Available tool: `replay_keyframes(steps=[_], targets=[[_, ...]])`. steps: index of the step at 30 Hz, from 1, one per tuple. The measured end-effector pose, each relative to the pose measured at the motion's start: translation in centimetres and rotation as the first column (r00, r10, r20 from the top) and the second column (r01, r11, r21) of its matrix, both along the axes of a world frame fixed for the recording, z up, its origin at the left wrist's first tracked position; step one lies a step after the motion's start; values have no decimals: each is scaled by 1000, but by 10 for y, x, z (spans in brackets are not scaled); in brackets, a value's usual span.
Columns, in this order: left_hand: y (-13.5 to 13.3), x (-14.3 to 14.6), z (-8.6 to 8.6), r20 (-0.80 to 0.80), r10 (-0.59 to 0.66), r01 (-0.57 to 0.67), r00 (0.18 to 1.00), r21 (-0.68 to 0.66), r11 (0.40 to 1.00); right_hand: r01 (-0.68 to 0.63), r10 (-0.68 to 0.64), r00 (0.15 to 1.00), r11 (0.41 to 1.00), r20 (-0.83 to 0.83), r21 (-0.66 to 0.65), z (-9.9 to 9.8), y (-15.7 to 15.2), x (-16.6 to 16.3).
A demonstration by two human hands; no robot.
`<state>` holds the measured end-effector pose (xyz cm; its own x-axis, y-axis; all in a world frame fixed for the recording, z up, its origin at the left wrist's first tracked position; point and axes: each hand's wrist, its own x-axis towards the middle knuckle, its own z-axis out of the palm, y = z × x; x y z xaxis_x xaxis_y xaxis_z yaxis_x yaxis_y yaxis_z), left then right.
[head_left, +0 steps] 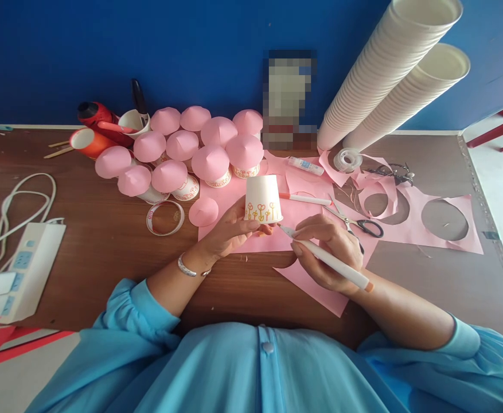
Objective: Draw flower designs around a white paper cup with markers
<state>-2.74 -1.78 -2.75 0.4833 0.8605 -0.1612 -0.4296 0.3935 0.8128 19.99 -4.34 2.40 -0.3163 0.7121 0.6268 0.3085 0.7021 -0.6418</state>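
Note:
My left hand (pixel 229 232) grips a small white paper cup (pixel 262 192), turned upside down, with orange and yellow-green flower drawings along its lower band. In my right hand (pixel 328 249) is a white marker pen (pixel 337 265) with an orange end, its tip close to the cup's lower right rim. I cannot tell whether the tip touches the cup. Just behind the cup lies a second white marker (pixel 307 199) with a red cap. Pink paper (pixel 234 241) is spread under both hands.
Pink-coned cups (pixel 210 163) stand in a group at left. A paper ring (pixel 165 218) and a loose pink cone (pixel 203 212) lie before them. Scissors (pixel 354 221), tape (pixel 348 160) and cut pink paper (pixel 406 221) are right. Tall cup stacks (pixel 389 69) lean behind; a power strip (pixel 34 269) sits left.

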Motion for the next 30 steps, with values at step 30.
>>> replay_keyframes(steps=[30], targets=[[-2,4,5,56,-32,30,998,34,999,-43,43,998,999,48,2,0,4,-1]])
